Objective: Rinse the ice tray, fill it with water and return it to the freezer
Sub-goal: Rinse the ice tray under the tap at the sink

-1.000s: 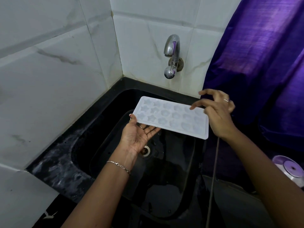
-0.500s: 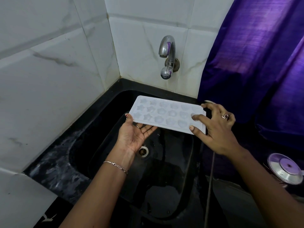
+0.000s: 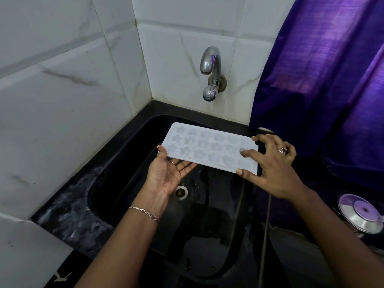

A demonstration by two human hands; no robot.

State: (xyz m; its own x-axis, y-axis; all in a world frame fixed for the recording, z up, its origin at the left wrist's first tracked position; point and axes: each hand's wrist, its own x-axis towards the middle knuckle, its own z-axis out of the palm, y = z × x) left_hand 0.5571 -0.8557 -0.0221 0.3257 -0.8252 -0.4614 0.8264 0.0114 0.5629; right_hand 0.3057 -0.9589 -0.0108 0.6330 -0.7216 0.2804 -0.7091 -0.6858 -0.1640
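Observation:
A white ice tray with star- and flower-shaped cups is held level over the black sink, below and in front of the steel tap. No water runs from the tap. My left hand lies palm up under the tray's left end, fingers straight beneath it and thumb at the left corner. My right hand grips the tray's right end, with its thumb at the front edge and bent fingers spread on top. The cups look empty.
White marble tiles close in the sink at the left and back. A purple curtain hangs at the right, close to the tray's right end. The drain sits below my left hand. A steel lid lies at the right. A thin cord hangs by the sink's right side.
My right hand came down from above the tray's right end and took hold of it. The left hand has stayed under the left end.

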